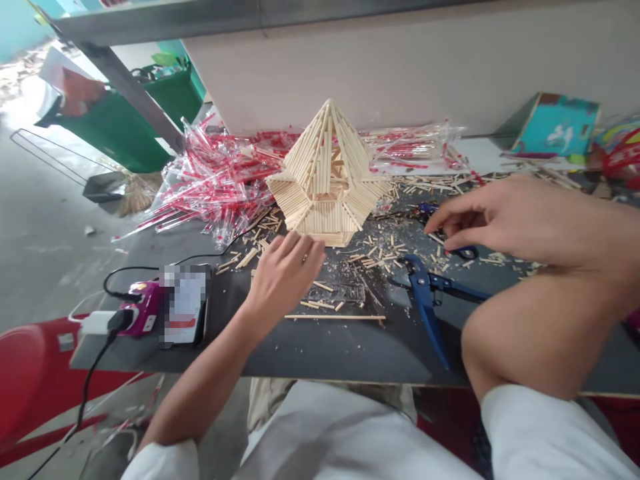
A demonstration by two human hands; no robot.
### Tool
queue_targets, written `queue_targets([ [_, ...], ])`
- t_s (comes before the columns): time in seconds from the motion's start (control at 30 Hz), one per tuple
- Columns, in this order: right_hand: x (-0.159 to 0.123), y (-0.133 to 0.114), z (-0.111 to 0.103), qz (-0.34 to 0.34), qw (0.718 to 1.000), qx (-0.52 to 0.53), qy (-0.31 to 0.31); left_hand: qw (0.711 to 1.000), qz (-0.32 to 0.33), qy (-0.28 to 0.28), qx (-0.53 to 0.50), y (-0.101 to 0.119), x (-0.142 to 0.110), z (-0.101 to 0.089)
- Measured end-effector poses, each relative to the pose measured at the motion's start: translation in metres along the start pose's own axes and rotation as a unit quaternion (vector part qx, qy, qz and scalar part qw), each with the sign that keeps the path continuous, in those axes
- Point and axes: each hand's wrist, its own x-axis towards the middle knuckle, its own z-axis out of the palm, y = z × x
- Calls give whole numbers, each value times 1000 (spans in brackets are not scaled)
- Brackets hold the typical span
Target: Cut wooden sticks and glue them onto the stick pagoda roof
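Observation:
A pointed house-like model made of thin wooden sticks (325, 160) stands upright in the middle of the table. My left hand (287, 270), with a ring on one finger, is at the model's front lower edge. Its fingers are loosely bent, and whether the tips touch the sticks is hidden. On the right, my right hand (500, 220) hangs over a dark tool with looped handles (467, 253), partly covered by the hand. Its fingers are curled, with a gap between thumb and forefinger. Blue-handled cutters (425, 293) lie spread below it. A single long stick (335, 317) lies near the front.
Stick packs in clear, red-marked wrapping (225, 173) pile up behind left. Short stick offcuts (380, 250) litter the dark table (320, 360). A phone (185, 305) and purple power adapter (145, 308) with cables sit at left. A turquoise box (557, 127) stands back right.

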Motion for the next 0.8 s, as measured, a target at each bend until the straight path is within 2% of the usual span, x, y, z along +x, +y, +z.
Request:
queue_targets([
  [0.07,1,0,0,23,1000,-9,-7,995,-15,-43,-84,19,-20,-1],
  [0.17,4,2,0,31,999,-17,7,980,20,-111,-163,54,-46,4],
  [0.3,8,12,2,14,999,-32,-21,989,-9,-119,-93,87,-63,17],
  [0.4,9,17,5,57,997,-26,-34,992,-20,-107,-63,97,-67,23],
  [0.5,9,14,5,94,995,-31,-11,994,-29,-91,-44,98,-68,24],
  [0.6,7,5,4,108,993,-44,16,991,-65,-55,-108,91,-65,21],
  [0.67,5,-2,2,100,993,-48,28,966,-120,-31,-225,81,-59,18],
  [0.7,4,-7,0,90,994,-48,39,941,-153,-22,-300,75,-55,16],
  [0.73,3,-11,-1,78,994,-48,53,905,-186,-15,-381,68,-49,15],
  [0.8,0,-23,-1,48,992,-47,102,812,-227,-6,-538,54,-34,12],
])
